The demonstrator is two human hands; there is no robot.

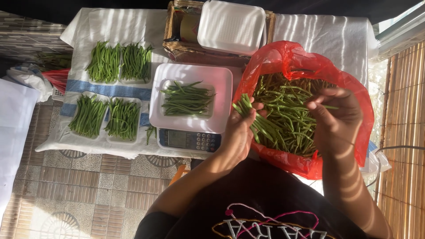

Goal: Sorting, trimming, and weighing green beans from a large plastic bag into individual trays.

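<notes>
The left hand (239, 132) has its fingers (246, 116) closed around a bunch of green beans (248, 113), long axis slanting up-left toward the scale (190, 139). The right hand (336, 117), fingers loosely curled, pinches single beans in the red bag (292, 57) at the surface's right edge. A white tray of beans (187, 99) sits on the scale; four filled trays (113, 88) lie toward the left edge, an empty foam tray (231, 26) over a wicker basket (170, 26) at the far edge.

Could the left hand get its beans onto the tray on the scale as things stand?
Probably yes. The left hand holds a bunch of beans right beside the scale, and nothing stands between it and the tray, which is open on top and only partly filled.
</notes>
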